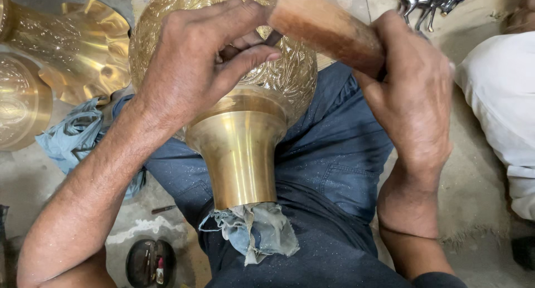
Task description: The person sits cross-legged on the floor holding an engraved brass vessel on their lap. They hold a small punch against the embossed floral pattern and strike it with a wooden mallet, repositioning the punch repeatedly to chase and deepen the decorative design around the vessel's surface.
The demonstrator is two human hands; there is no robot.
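Observation:
A large brass vase (245,149) with an engraved round body lies on its side across my lap, its smooth neck pointing toward me and stuffed with a grey rag (256,232). My left hand (206,59) rests on the engraved body, pinching a thin dark metal tool (272,39) between thumb and fingers against the surface. My right hand (412,93) grips a thick wooden handle (326,26) held just above that tool.
Two more brass vessels, one with a ruffled rim (83,43) and a rounded one (19,101), sit at the left beside a blue-grey cloth (72,135). A small silver animal figurine (432,1) stands at top right. Another person's white-clad leg (501,98) is at the right. A small dark case (150,263) lies on the floor.

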